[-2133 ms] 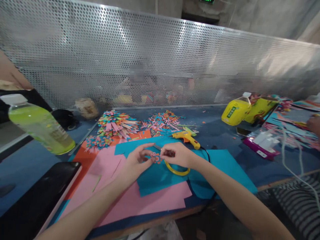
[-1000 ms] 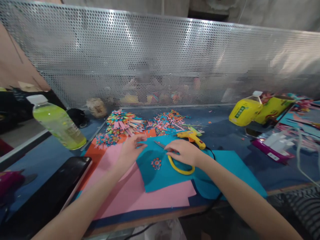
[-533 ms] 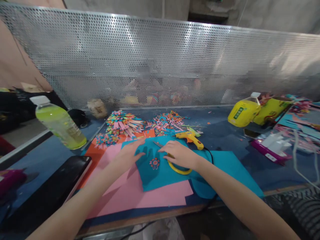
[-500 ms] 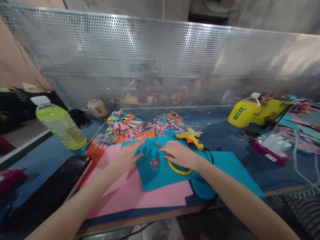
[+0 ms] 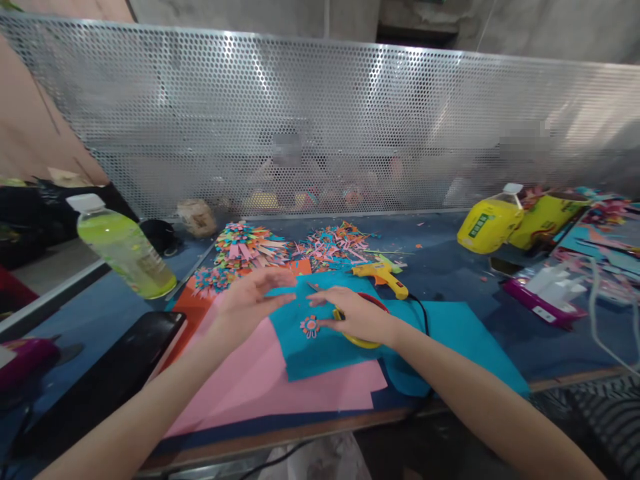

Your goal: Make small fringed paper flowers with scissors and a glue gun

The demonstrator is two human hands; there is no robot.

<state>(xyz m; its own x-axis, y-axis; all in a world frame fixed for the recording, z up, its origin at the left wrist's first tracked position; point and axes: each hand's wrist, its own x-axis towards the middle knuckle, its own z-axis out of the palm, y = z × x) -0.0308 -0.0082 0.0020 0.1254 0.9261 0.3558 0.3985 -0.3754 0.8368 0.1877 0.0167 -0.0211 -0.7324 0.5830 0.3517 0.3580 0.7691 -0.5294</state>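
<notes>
A small paper flower [image 5: 310,327] in orange, pink, blue and white lies on a blue sheet [image 5: 320,363]. My left hand [image 5: 253,297] hovers over the left edge of this sheet, thumb and fingers apart, holding nothing. Just right of the flower is my right hand [image 5: 357,313], its thumb tip at the petals and its index finger stretched out above them. Beneath this hand lies a pair of scissors with a yellow and red handle [image 5: 361,343], partly hidden; the blade tip points up-left. Pink paper [image 5: 230,393] is spread underneath.
A yellow glue gun [image 5: 383,275] lies behind my right hand, its cord running right. Paper-strip bundles [image 5: 250,247] and scraps [image 5: 335,247] sit at the back. A drink bottle [image 5: 125,247] and black case [image 5: 100,380] are left; a yellow bottle [image 5: 490,223] and tissue pack [image 5: 543,303] right.
My left hand has lifted and drawn back slightly to the left. My right hand's thumb has come down to the flower's edge, and the scissors' handle looks turned beneath that hand.
</notes>
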